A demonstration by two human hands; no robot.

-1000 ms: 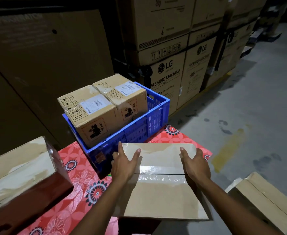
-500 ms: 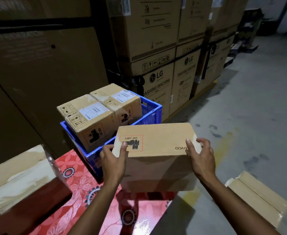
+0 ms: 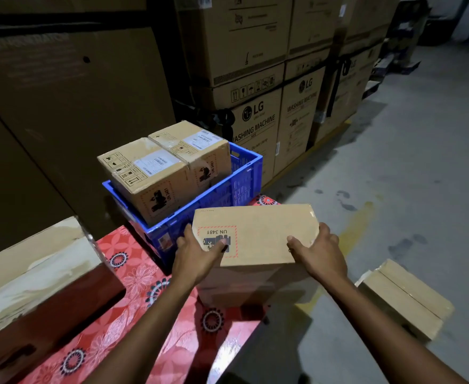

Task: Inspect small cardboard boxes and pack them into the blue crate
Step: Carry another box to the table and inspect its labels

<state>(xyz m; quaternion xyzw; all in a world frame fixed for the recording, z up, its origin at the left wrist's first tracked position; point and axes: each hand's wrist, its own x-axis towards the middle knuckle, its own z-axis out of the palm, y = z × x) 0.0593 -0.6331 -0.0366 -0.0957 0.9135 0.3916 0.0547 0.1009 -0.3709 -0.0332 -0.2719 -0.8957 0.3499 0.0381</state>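
Box (image 3: 261,231) held by left hand (image 3: 197,257) and right hand (image 3: 320,254).

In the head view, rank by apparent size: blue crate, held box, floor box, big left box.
1. big left box, though nearest the camera.
2. blue crate.
3. held box.
4. floor box, possibly its equal, just farther.

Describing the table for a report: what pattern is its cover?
The cover is red with pale flowers; head view.
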